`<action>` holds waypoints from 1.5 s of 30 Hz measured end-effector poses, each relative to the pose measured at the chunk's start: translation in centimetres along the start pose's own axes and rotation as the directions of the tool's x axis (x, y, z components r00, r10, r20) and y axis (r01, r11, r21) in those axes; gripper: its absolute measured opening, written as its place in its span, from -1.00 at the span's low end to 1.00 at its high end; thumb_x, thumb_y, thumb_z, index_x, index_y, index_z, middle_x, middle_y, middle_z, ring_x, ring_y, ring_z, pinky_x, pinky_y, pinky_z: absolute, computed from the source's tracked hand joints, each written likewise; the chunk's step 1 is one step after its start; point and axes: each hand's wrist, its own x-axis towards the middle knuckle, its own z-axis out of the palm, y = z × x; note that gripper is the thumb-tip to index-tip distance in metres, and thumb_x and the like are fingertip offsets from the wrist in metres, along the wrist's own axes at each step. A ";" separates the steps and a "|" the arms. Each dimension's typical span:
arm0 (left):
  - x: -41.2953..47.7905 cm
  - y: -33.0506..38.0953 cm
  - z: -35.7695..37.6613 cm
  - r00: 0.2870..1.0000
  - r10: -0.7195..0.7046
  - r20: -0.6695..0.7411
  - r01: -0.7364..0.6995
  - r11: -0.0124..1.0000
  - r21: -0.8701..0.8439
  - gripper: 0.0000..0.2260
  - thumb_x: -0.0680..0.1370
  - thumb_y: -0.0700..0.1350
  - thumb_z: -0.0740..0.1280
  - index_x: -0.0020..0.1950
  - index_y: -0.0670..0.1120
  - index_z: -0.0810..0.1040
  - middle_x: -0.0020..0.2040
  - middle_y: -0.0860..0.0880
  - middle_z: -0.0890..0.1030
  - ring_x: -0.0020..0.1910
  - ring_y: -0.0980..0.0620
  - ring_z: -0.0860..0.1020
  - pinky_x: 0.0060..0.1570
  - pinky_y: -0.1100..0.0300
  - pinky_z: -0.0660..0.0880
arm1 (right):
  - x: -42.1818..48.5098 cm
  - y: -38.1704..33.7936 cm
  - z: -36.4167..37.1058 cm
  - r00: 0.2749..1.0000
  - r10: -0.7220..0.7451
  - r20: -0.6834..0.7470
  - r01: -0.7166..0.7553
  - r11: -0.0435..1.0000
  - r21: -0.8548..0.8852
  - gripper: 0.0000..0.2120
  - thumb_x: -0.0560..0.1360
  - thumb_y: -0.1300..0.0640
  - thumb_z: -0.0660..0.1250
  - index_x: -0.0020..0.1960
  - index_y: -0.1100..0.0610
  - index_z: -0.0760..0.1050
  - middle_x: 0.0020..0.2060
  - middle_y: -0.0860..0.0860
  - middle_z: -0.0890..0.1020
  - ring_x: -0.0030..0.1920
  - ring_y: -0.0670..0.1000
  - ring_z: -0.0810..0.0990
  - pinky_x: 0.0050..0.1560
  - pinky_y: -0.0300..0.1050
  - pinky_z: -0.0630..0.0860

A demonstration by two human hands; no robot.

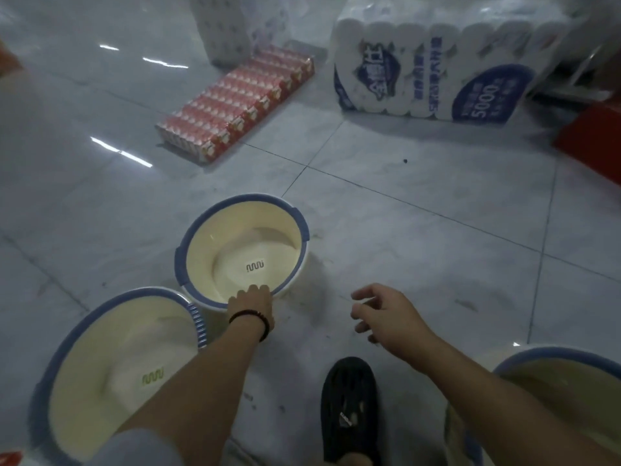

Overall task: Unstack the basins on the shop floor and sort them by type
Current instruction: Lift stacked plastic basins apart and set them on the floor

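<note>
A small cream basin [215,240] with a blue rim stands on the floor tiles at centre. My left hand [251,302] grips its near rim, fingers curled over the edge. To the lower left sits a larger cream basin [100,358] with a blue rim and ribbed handle, partly covered by my left forearm. Another blue-rimmed basin [551,368] shows at the lower right edge behind my right forearm. My right hand [383,314] hovers over bare floor to the right of the small basin, fingers apart and holding nothing.
A flat red-and-white shrink-wrapped pack [238,102] lies on the floor beyond the basins. A big pack of white paper rolls [433,58] stands at the back right, a red box [594,136] at the right edge. My black shoe [349,405] is at the bottom centre.
</note>
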 end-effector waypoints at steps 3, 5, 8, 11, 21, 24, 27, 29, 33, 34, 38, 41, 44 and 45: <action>-0.7 0.6 1.4 0.988 0.035 -0.150 -0.031 0.999 0.031 -0.79 0.60 -0.13 0.32 0.23 0.04 0.51 0.19 -0.07 0.50 0.13 -0.17 0.53 0.09 -0.04 0.54 | -0.5 1.4 -0.4 0.999 -0.048 0.022 0.050 0.994 -0.101 -0.84 0.60 0.18 0.35 0.06 -0.07 0.61 -0.17 0.02 0.72 -0.21 -0.02 0.72 -0.16 -0.08 0.65; -2.1 1.7 1.0 0.954 0.093 -0.286 -0.106 0.994 -0.032 -0.84 0.59 -0.14 0.31 0.14 0.05 0.50 0.13 -0.06 0.49 0.04 -0.16 0.53 -0.11 0.00 0.53 | -1.6 1.6 -1.3 0.997 -0.061 0.038 0.066 0.989 -0.131 -0.82 0.60 0.20 0.35 0.05 -0.07 0.63 -0.19 0.00 0.72 -0.22 -0.04 0.72 -0.17 -0.12 0.63; -4.5 3.6 -3.1 0.918 0.173 -0.356 -0.236 0.962 -0.141 -0.94 0.58 -0.05 0.32 0.04 0.08 0.48 0.02 -0.02 0.47 -0.03 -0.14 0.56 -0.22 0.06 0.43 | -3.8 0.6 -3.5 0.996 -0.092 0.003 0.091 0.989 -0.117 -0.82 0.61 0.21 0.34 0.07 -0.04 0.64 -0.17 0.00 0.73 -0.21 -0.01 0.73 -0.24 -0.19 0.58; -8.4 5.4 -9.5 0.889 0.276 -0.365 -0.365 0.909 -0.201 -0.90 0.55 0.04 0.37 0.04 0.11 0.53 -0.03 0.03 0.51 -0.03 -0.08 0.56 -0.12 0.06 0.50 | -7.7 -0.1 -6.1 0.981 -0.160 -0.107 0.149 0.983 -0.106 -0.84 0.63 0.17 0.33 0.10 -0.04 0.63 -0.16 0.00 0.70 -0.16 0.01 0.71 -0.23 -0.16 0.63; -29.3 15.1 -23.5 0.440 0.846 -0.300 -0.825 0.513 0.237 -0.90 0.53 0.17 0.41 0.01 0.26 0.54 -0.16 0.18 0.47 -0.11 0.04 0.51 -0.06 0.06 0.51 | -24.1 2.1 -19.0 0.836 0.101 -0.539 0.139 0.911 0.387 -0.56 0.69 -0.20 0.22 0.49 -0.04 0.41 0.24 0.04 0.60 0.08 0.07 0.67 0.03 0.14 0.71; -34.9 18.4 -25.1 0.314 0.918 -0.243 -0.889 0.374 0.264 -0.89 0.51 0.12 0.44 -0.03 0.27 0.53 -0.18 0.20 0.48 -0.13 0.09 0.49 -0.07 0.10 0.47 | -28.9 4.5 -23.0 0.828 0.309 -0.468 0.066 0.775 0.628 -0.43 0.59 -0.41 0.22 0.41 -0.06 0.41 0.20 0.11 0.62 0.10 0.22 0.69 0.06 0.27 0.69; -39.3 21.7 -23.9 0.258 0.949 -0.181 -0.905 0.303 0.300 -0.90 0.52 0.07 0.46 -0.01 0.20 0.58 -0.17 0.19 0.47 -0.12 0.06 0.49 -0.06 0.11 0.45 | -33.0 8.2 -25.2 0.843 0.370 -0.391 0.005 0.721 0.693 -0.42 0.52 -0.45 0.31 0.28 -0.01 0.52 0.03 0.14 0.76 0.01 0.26 0.76 0.09 0.27 0.68; -41.5 23.8 -21.4 0.232 0.964 -0.132 -0.896 0.264 0.357 -0.89 0.53 0.04 0.42 0.04 0.18 0.61 -0.13 0.16 0.46 -0.09 0.02 0.52 -0.12 0.09 0.47 | -35.2 10.7 -25.4 0.832 0.387 -0.398 0.022 0.693 0.720 -0.50 0.51 -0.33 0.43 0.21 0.04 0.57 -0.05 0.17 0.78 -0.06 0.28 0.78 0.09 0.27 0.69; -44.4 27.2 -14.5 0.148 0.988 -0.045 -0.863 0.151 0.482 -0.82 0.54 -0.05 0.35 0.10 0.16 0.61 -0.01 0.12 0.50 -0.01 -0.01 0.56 -0.15 0.05 0.56 | -37.5 15.8 -24.3 0.744 0.469 -0.476 -0.016 0.725 0.689 -0.72 0.49 0.08 0.55 0.13 0.11 0.58 -0.01 0.23 0.71 -0.15 0.27 0.76 -0.14 0.16 0.74; -44.6 27.7 -12.9 0.125 0.992 -0.017 -0.866 0.118 0.485 -0.80 0.55 -0.03 0.37 0.15 0.17 0.61 0.05 0.13 0.53 0.05 -0.01 0.56 -0.06 0.04 0.57 | -37.7 17.2 -24.0 0.713 0.492 -0.500 -0.031 0.734 0.679 -0.76 0.49 0.17 0.52 0.13 0.10 0.58 0.01 0.21 0.69 -0.11 0.26 0.73 -0.14 0.15 0.73; -42.3 25.7 -9.6 0.376 0.919 -0.114 -0.924 0.382 0.030 -0.30 0.26 0.49 0.43 0.37 0.32 0.52 0.40 0.24 0.46 0.41 0.13 0.35 0.47 -0.05 0.28 | -39.1 21.2 -23.5 0.653 0.506 -0.563 -0.075 0.784 0.616 -0.71 0.48 0.25 0.41 0.17 0.05 0.54 0.00 0.09 0.65 -0.01 0.17 0.65 -0.14 0.07 0.68; -38.4 22.9 -7.0 0.773 0.503 -0.387 -0.626 0.706 -0.333 -0.12 0.29 0.48 0.46 0.55 0.24 0.32 0.56 0.04 0.33 0.52 -0.08 0.30 0.46 -0.23 0.33 | -39.7 23.0 -23.1 0.638 0.489 -0.595 -0.107 0.821 0.560 -0.70 0.49 0.27 0.39 0.15 0.01 0.50 -0.03 0.05 0.63 -0.05 0.09 0.61 -0.17 -0.02 0.59; -37.4 22.8 -5.0 0.923 0.384 -0.022 -0.227 0.497 -0.838 -0.27 0.51 0.10 0.53 0.61 0.04 0.30 0.41 -0.10 0.55 0.28 -0.16 0.58 0.15 -0.16 0.62 | -39.4 24.5 -22.3 0.649 0.443 -0.619 -0.121 0.863 0.491 -0.67 0.48 0.31 0.39 0.19 0.03 0.51 -0.01 0.07 0.65 -0.05 0.07 0.62 -0.09 0.04 0.64; -37.5 23.0 -4.6 0.921 0.387 0.045 -0.120 0.393 -0.912 -0.40 0.56 -0.05 0.50 0.57 0.02 0.38 0.25 -0.06 0.64 0.13 -0.12 0.65 -0.04 -0.08 0.67 | -39.1 24.9 -21.9 0.664 0.422 -0.617 -0.117 0.874 0.472 -0.60 0.48 0.31 0.41 0.24 0.00 0.49 0.01 0.03 0.65 -0.02 0.05 0.63 0.01 0.11 0.67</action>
